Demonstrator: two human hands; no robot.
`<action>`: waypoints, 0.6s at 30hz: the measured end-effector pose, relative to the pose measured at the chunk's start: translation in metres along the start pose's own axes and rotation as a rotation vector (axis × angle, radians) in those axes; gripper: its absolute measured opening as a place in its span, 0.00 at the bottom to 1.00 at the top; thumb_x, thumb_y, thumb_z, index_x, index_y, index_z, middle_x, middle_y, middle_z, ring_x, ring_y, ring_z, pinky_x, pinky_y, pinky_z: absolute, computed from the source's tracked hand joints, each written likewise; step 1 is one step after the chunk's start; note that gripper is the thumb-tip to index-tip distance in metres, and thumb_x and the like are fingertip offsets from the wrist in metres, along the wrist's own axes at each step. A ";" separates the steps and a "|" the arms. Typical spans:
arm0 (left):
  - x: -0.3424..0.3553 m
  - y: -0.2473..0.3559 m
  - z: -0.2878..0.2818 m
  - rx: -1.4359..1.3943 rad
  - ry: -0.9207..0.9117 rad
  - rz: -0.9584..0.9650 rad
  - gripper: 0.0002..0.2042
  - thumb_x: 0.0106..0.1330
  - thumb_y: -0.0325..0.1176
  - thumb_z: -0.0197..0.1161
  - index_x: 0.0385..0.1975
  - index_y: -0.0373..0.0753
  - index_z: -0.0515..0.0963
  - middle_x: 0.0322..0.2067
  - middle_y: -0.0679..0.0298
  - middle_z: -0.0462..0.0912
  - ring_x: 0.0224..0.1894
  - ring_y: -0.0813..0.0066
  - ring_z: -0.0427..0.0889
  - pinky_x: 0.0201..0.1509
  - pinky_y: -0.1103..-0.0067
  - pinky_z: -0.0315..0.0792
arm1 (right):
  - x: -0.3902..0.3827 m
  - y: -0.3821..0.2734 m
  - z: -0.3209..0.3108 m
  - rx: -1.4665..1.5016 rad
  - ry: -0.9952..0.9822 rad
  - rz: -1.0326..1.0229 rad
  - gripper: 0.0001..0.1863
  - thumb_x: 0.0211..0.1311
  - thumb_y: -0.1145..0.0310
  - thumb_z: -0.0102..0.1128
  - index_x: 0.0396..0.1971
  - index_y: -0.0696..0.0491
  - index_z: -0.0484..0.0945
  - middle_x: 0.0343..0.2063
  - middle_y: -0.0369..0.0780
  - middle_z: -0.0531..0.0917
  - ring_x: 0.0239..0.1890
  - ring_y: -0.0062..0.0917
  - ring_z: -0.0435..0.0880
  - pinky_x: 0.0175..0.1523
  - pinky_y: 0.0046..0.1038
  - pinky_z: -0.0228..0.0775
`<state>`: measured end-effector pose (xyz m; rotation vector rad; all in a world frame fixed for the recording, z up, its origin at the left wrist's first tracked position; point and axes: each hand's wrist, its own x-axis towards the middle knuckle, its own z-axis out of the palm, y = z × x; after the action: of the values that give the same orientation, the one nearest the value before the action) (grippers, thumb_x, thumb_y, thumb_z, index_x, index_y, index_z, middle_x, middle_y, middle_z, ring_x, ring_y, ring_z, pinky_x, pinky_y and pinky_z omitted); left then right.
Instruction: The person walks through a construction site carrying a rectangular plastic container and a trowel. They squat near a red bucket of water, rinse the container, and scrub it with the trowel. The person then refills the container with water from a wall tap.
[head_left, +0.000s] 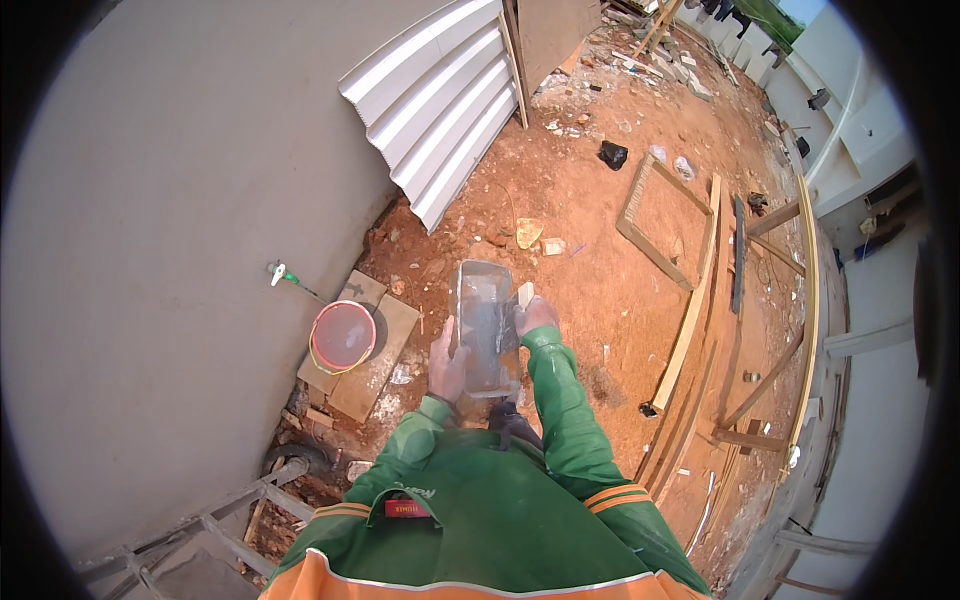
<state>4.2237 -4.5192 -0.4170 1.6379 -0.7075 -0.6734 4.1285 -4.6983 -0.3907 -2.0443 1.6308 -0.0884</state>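
A grey tub (482,285) sits in front of the person, at the middle of the work. Against the tub's left side is the left hand (446,362), half open, fingers stretched forward and thumb near the rim; whether it grips cannot be told. At the tub's right rim, the right hand (537,312) is curled closed around a pale block (526,294), whose end sticks out past the fingers. Left of the tub, a red bucket (338,366) stands on boards (390,340). Beyond the tub, a ribbed metal sheet (440,100) leans by the wall (200,200). Well to the tub's right lies a wooden frame (655,257).
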 end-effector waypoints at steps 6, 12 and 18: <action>-0.008 -0.018 0.012 0.146 -0.016 0.048 0.32 0.60 0.32 0.55 0.68 0.37 0.61 0.53 0.44 0.71 0.57 0.53 0.69 0.64 0.67 0.62 | 0.011 0.011 0.004 0.020 0.051 0.036 0.21 0.55 0.56 0.60 0.36 0.61 0.80 0.35 0.56 0.83 0.44 0.51 0.82 0.50 0.46 0.73; -0.017 -0.018 0.019 0.075 -0.126 0.005 0.32 0.61 0.32 0.55 0.69 0.39 0.60 0.53 0.44 0.71 0.57 0.53 0.69 0.64 0.67 0.62 | 0.044 0.018 -0.004 0.052 0.110 0.050 0.21 0.54 0.55 0.61 0.36 0.60 0.81 0.36 0.55 0.83 0.44 0.50 0.82 0.50 0.45 0.73; -0.010 -0.002 0.008 0.084 -0.046 0.010 0.31 0.62 0.32 0.53 0.69 0.38 0.60 0.54 0.45 0.71 0.56 0.53 0.70 0.63 0.68 0.63 | 0.043 0.025 -0.006 -0.076 -0.073 -0.105 0.22 0.53 0.54 0.60 0.37 0.58 0.81 0.37 0.54 0.83 0.45 0.48 0.81 0.52 0.43 0.73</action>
<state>4.2114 -4.5161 -0.4198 1.6985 -0.7860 -0.6843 4.1161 -4.7436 -0.4073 -2.1639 1.5043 0.0114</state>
